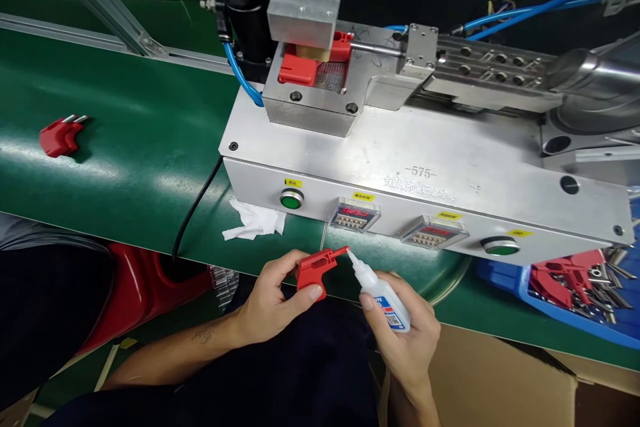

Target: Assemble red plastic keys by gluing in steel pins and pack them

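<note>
My left hand (273, 300) grips a red plastic part (313, 272) shaped like a small pistol, its thin red peg pointing right. In my right hand (413, 327) is a white glue bottle (385, 297) with a blue and white label, tilted so its narrow nozzle meets or nearly meets the peg's tip. Whether glue is flowing cannot be made out. Above both hands stands a metal press machine (320, 140) with red parts (299, 71) seated in its fixture under a metal block.
A blue bin (525, 287) of red parts and metal tubes stands at the right. Crumpled white tissue (255, 219) lies before the machine, near a black cable (197, 203). One red piece with metal pins (61, 138) rests far left. A red stool (145, 287) stands below the bench.
</note>
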The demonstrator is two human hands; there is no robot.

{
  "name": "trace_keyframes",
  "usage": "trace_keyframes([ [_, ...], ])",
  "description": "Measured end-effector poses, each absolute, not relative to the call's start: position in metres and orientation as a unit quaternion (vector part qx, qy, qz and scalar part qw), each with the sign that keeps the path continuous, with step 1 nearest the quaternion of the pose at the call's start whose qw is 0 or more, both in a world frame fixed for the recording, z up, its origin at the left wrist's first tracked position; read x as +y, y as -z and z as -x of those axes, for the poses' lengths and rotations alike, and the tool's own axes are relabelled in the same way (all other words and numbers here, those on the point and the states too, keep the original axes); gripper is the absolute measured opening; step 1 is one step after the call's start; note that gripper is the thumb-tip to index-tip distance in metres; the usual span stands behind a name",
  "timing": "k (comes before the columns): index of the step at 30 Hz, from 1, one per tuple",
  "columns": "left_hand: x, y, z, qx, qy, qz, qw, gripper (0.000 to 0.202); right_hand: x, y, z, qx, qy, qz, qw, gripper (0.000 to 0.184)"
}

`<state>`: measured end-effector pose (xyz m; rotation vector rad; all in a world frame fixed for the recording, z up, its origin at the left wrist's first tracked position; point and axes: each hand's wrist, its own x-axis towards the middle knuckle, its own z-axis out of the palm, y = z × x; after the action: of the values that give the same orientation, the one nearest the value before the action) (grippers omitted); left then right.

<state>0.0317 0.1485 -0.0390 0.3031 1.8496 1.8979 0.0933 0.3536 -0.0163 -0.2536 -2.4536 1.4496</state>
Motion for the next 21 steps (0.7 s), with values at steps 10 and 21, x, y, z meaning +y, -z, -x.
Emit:
trace_keyframes([
  [10, 0.149, 0.04, -0.031, 0.685, -0.681, -0.103, 0.236, 0.018, 0.355, 0.019, -0.095, -0.842, -0.519, 0.095, 0.112, 0.011],
  [21, 0.127, 0.06, -0.039, 0.747, -0.599, 0.074, 0.278, 0.057, 0.375, 0.032, -0.12, -0.797, -0.582, 0.132, 0.089, 0.024],
])
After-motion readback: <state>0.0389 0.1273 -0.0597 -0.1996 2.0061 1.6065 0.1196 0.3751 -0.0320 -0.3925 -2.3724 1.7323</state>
